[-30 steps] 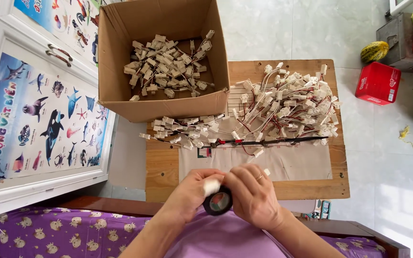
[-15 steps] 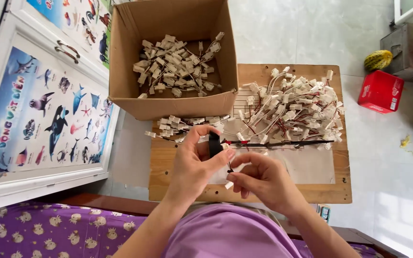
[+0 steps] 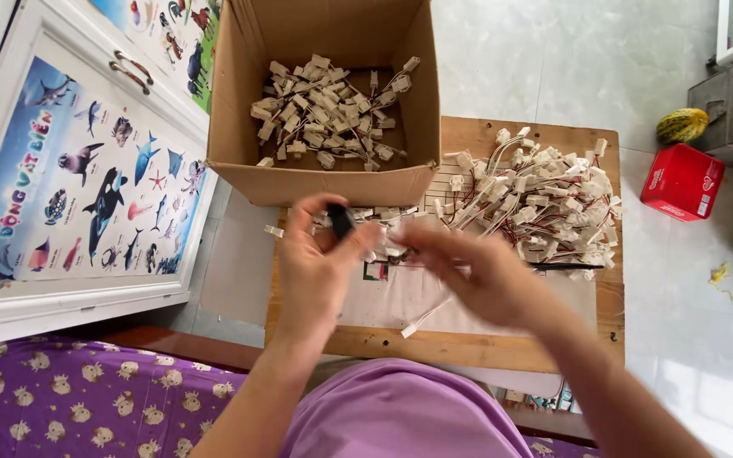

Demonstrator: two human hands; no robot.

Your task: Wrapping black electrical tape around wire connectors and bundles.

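Holding: left hand [image 3: 320, 263], grip pinching black tape roll [image 3: 340, 220], just below cardboard box [image 3: 332, 182].
Right hand [image 3: 468, 271]: blurred, grip state unreadable, touching white-connector wire [image 3: 422, 318] below box.

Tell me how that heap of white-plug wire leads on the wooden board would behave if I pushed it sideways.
The heap of wire leads probably drags as a tangled clump, since thin wires cross and loop. It looks light and floppy. Loose plugs near the board edge may fall off.

One cardboard box [image 3: 332, 182], one red box [image 3: 681, 181], two hands [image 3: 320, 263]
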